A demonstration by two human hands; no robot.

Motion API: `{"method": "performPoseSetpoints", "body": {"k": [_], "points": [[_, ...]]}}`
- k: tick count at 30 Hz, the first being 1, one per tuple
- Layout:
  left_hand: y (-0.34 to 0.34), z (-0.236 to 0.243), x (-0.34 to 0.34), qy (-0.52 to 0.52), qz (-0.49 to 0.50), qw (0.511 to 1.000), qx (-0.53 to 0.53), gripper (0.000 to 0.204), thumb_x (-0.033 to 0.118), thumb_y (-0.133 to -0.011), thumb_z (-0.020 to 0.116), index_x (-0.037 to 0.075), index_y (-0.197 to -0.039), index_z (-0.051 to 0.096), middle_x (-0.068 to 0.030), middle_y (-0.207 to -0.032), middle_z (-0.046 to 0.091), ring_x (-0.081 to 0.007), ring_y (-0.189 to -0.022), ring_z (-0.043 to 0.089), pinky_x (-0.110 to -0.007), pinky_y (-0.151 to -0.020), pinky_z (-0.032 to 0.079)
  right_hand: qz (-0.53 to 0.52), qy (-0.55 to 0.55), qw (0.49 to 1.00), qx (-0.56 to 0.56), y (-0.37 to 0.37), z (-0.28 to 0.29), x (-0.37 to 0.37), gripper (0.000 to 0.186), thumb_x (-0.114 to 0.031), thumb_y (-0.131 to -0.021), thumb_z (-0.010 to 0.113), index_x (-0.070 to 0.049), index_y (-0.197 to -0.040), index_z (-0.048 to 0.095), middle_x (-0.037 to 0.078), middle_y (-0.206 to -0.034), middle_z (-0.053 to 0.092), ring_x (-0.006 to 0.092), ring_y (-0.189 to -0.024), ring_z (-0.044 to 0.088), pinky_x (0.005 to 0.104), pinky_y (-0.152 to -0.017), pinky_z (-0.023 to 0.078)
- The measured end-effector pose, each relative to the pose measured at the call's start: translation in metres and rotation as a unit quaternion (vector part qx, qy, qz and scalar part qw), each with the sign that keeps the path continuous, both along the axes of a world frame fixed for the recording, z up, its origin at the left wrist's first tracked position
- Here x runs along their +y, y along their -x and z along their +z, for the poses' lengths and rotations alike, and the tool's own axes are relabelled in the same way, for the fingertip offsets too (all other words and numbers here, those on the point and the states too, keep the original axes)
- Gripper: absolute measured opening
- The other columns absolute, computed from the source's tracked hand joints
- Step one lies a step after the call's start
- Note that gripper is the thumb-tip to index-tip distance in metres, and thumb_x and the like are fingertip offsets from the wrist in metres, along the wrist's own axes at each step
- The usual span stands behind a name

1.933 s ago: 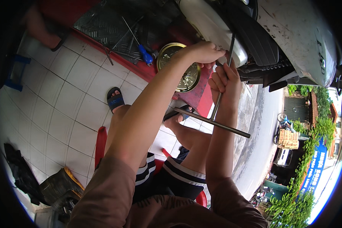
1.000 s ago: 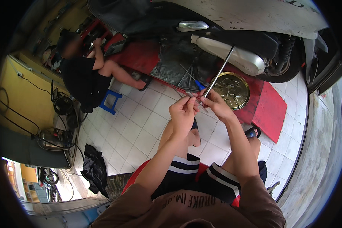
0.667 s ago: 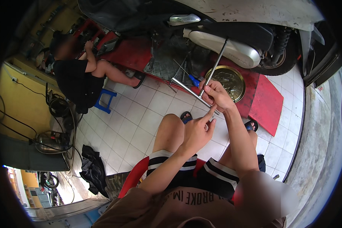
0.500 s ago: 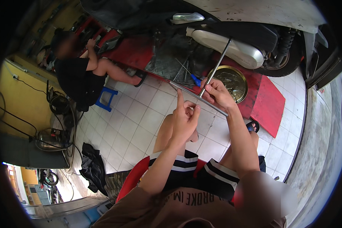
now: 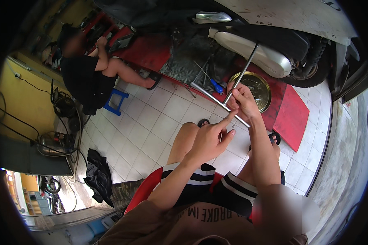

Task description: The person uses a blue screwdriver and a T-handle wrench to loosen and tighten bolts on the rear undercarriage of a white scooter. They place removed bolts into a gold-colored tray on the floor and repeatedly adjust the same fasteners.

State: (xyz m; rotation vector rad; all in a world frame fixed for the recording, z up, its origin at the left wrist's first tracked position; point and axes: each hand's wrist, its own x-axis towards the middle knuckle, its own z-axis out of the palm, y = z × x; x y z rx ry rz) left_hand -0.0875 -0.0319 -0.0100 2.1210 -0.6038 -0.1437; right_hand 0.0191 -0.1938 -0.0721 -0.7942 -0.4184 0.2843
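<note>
My right hand (image 5: 245,102) holds a metal T-handle wrench (image 5: 248,63) by the shaft, close to where it meets the crossbar. The shaft slants up and away toward the scooter (image 5: 253,51), and the crossbar runs across in front of me. Just below the crossbar is my left hand (image 5: 206,141), its index finger stretched out toward the bar near my right fingers. Its thumb sticks out and the other fingers curl loosely with nothing visible in them. Whether the index fingertip touches the bar I cannot tell.
Beyond my hands stands a red platform (image 5: 290,118) bearing a round gold-coloured pan (image 5: 269,96) and a screwdriver with a blue handle (image 5: 216,86). At the left a co-worker (image 5: 81,73) sits on a blue stool (image 5: 117,102). Black cloth (image 5: 97,173) lies on the tiled floor.
My left hand has moved right along the crossbar, its index finger swinging from the bar's left part toward my right fingers. The wrench has shifted slightly right in my right hand.
</note>
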Motion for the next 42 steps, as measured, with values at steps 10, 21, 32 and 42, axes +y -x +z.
{"method": "performPoseSetpoints", "body": {"k": [10,21,32,42], "points": [[-0.004,0.006,0.005,-0.036,0.05,0.998,0.029,0.067,0.012,-0.089,0.062,0.001,-0.147,0.031,-0.0067,-0.062,0.056,-0.02,-0.051,0.053,-0.029,-0.05,0.042,-0.029,-0.011,0.999,0.024,-0.001,0.002,0.0,0.02,-0.021,-0.098,0.057,-0.002,-0.105,0.054,-0.001,-0.06,0.046,0.0056,-0.049,0.039,0.0213,-0.049,0.033],[-0.008,0.003,-0.002,0.064,0.139,0.987,0.049,0.062,0.01,-0.092,0.058,-0.001,-0.146,0.031,-0.0042,-0.065,0.052,-0.014,-0.05,0.05,-0.026,-0.051,0.043,-0.045,-0.037,0.998,0.037,-0.001,0.002,-0.005,0.028,-0.027,-0.095,0.062,-0.003,-0.108,0.056,-0.003,-0.061,0.046,0.0056,-0.053,0.039,0.0202,-0.051,0.033],[-0.026,0.008,-0.004,0.185,0.099,0.967,0.144,0.04,0.014,-0.097,0.057,0.005,-0.135,0.052,0.0011,-0.063,0.052,-0.0031,-0.047,0.046,-0.021,-0.042,0.036,-0.082,-0.035,0.995,0.05,-0.002,0.005,-0.008,0.027,-0.027,-0.096,0.06,-0.004,-0.109,0.054,-0.004,-0.06,0.044,0.005,-0.052,0.038,0.0189,-0.05,0.031],[-0.04,0.02,-0.021,0.224,0.153,0.956,-0.107,0.017,-0.002,-0.087,0.062,-0.001,-0.104,0.066,-0.0071,-0.086,0.066,-0.0105,-0.058,0.059,-0.024,-0.05,0.048,-0.096,-0.028,0.994,0.031,0.001,0.006,0.008,0.02,-0.022,-0.096,0.059,-0.004,-0.105,0.054,-0.001,-0.076,0.054,0.004,-0.059,0.046,0.0166,-0.052,0.037]]}}
